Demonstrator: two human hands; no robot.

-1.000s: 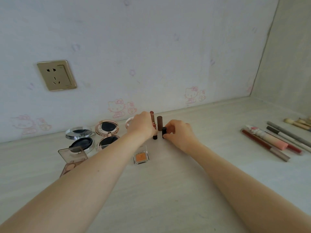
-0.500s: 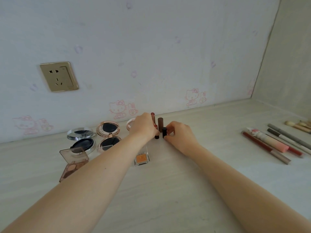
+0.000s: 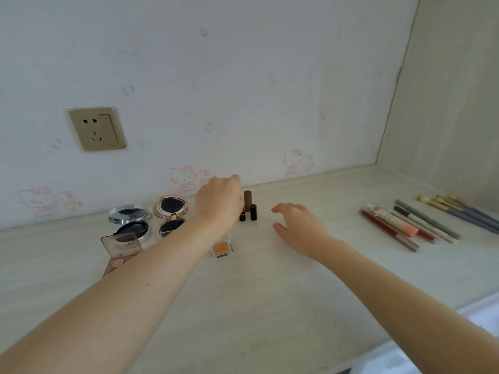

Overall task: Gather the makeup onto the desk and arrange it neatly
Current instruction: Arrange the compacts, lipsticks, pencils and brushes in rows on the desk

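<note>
At frame centre, three lipstick tubes stand upright close together on the desk [image 3: 270,292]: a tall brown tube [image 3: 247,201], a short black tube [image 3: 253,212] and a second black tube [image 3: 242,216] partly hidden behind the left hand [image 3: 218,202]. The left hand's fingers are out of sight, so its grip cannot be determined; the right hand [image 3: 299,228] hovers right of the tubes, fingers spread, holding nothing. Two open compacts [image 3: 151,220] lie at left of centre, and pencils and brushes [image 3: 421,222] lie in a row at right.

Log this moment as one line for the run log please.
left hand: at upright lipsticks, grip hidden | right hand: open, off short black tube | brown tube: upright | pencils: lined right
</note>
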